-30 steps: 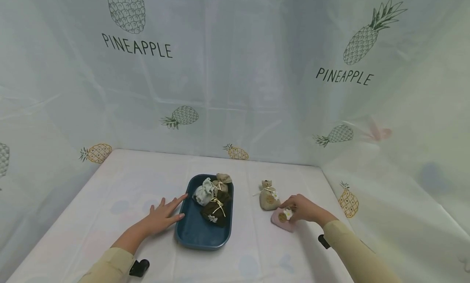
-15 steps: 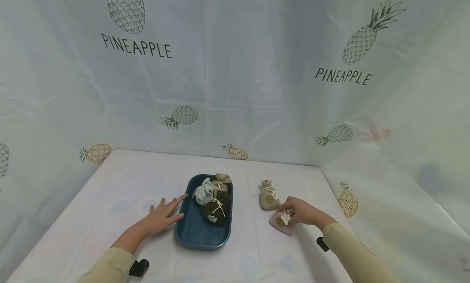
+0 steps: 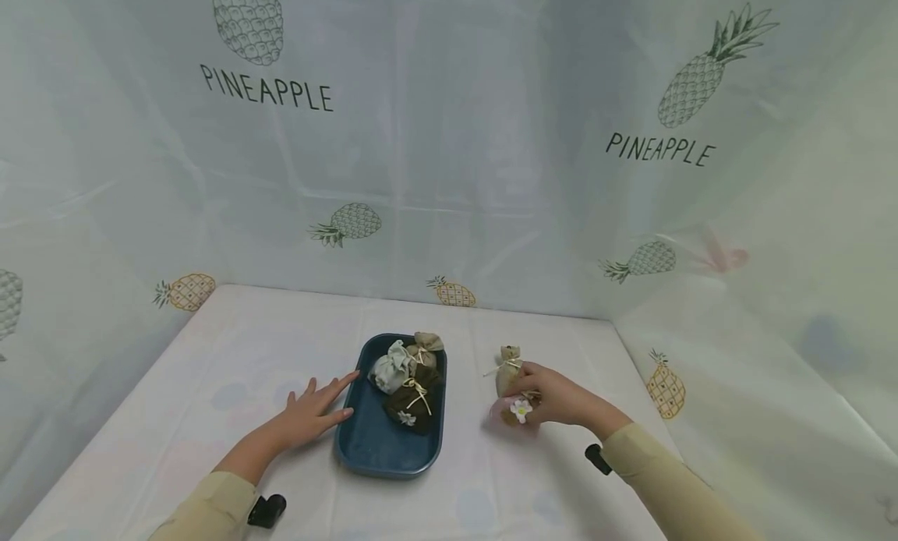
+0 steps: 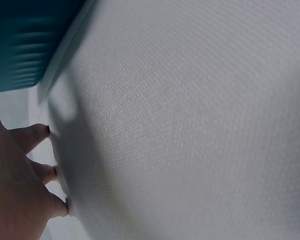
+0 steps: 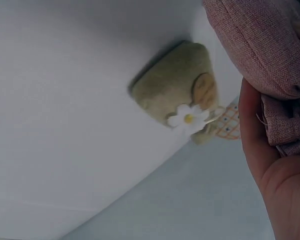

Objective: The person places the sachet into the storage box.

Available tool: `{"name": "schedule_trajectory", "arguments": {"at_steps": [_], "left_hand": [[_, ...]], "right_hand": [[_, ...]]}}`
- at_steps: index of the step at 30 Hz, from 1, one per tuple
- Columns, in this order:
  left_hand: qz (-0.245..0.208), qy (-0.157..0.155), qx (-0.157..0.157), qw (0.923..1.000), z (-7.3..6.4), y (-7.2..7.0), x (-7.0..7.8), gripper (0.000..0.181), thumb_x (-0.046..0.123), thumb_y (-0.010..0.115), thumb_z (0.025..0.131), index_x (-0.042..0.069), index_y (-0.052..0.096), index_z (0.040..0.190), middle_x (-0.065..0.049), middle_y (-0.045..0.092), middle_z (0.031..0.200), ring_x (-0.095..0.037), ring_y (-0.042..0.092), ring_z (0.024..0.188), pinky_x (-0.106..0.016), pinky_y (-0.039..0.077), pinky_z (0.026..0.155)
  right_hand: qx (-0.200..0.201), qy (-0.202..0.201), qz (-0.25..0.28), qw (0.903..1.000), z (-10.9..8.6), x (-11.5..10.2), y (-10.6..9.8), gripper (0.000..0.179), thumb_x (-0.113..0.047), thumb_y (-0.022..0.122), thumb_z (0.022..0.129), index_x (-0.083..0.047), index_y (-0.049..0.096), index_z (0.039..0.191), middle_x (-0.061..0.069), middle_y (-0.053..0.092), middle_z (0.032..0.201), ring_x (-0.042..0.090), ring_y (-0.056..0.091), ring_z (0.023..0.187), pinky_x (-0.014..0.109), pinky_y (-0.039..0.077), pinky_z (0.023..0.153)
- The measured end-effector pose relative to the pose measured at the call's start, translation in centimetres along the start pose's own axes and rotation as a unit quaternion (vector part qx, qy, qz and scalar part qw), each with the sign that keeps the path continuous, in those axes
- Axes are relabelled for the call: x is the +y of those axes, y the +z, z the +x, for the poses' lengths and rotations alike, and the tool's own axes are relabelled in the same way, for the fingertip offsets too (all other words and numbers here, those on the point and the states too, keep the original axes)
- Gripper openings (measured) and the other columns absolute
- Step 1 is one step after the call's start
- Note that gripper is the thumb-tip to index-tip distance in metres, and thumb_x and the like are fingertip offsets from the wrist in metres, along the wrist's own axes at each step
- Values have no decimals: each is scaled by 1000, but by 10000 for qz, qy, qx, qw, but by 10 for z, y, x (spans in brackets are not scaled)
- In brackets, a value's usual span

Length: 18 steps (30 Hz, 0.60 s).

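My right hand (image 3: 557,399) grips a pink cloth pouch (image 5: 270,47) by its gathered neck, and the pouch hangs over the table with its white flower showing. Just behind it a beige pouch (image 3: 508,376) rests on the table; in the right wrist view that beige pouch (image 5: 177,85) shows a daisy and a round tag. My left hand (image 3: 309,416) has its fingers spread, with fingertips at the left rim of a blue tray (image 3: 386,455). Inside the tray lie a pale grey pouch (image 3: 389,369), a tan pouch (image 3: 425,350) and a dark brown pouch (image 3: 407,407).
A white cloth covers the table (image 3: 281,323). Curtains printed with pineapples (image 3: 354,220) hang behind it and at both sides. The tray's side wall (image 4: 27,50) stands close above the left hand in the left wrist view.
The right hand has lifted the pink pouch from the table and carried it left, partly in front of the beige pouch. The left hand and tray stay put.
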<state>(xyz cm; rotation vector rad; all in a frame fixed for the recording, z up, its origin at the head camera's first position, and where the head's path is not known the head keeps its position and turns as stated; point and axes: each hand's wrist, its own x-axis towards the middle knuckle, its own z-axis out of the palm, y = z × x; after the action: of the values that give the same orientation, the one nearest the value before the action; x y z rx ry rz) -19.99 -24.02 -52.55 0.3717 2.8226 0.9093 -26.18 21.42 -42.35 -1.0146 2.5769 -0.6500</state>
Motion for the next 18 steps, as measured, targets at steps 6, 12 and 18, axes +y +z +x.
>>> {"name": "schedule_trajectory", "arguments": {"at_steps": [6,12,18], "left_hand": [[-35,-29,-19,10000,0,-1,3,72,55,54,95,26,27,155,-25,28,154,-63,3,136,-82,-1,94],[-51,-76,-1,10000,0,-1,3,72,55,54,95,26,27,155,-26,27,154,-62,2,136,-81,-2,95],[-47,-76,-11,10000,0,0,1,72,55,53,95,26,27,155,-26,27,154,-62,2,136,-81,-2,95]], "right_hand": [[286,-364,-131,9988,10,-30,-1,43,3,76,74,-17,74,111,-8,48,100,11,47,83,24,47,65],[818,-885,-101,9927,22,-61,1,43,1,76,76,-18,74,115,-8,46,98,11,46,84,24,47,66],[1049,-1251,-77,9866,39,-86,9,39,-1,74,81,-17,73,116,-9,45,99,10,45,81,25,46,65]]}}
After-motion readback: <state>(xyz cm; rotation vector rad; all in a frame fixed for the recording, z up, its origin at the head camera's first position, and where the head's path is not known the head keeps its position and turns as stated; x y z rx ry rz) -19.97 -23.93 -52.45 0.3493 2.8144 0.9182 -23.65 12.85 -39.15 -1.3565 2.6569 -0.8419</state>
